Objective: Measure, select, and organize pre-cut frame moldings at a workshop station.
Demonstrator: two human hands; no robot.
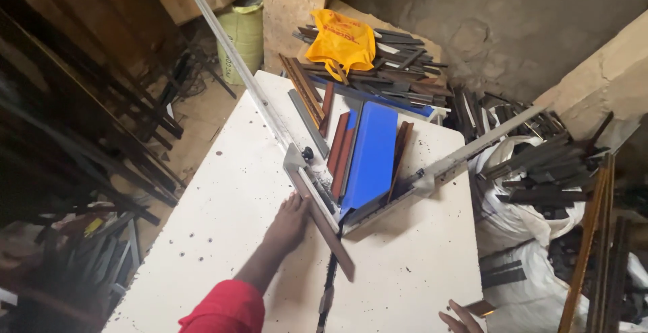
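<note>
White speckled worktop [223,225] in a cluttered shed w/ metal offcuts. Left hand [289,221] flat, fingers apart, touching brown strip [324,221] mid-worktop; right hand [462,319] at near edge, grip can't tell.

White table [223,211], top speckled with dark spots. On it: V-shaped metal fence jig [297,154], blue panel [371,154] inside the V, brown moulding strips [337,150] beside it, one dark strip [327,228] along the left fence, grey bar [307,120] behind.
</note>
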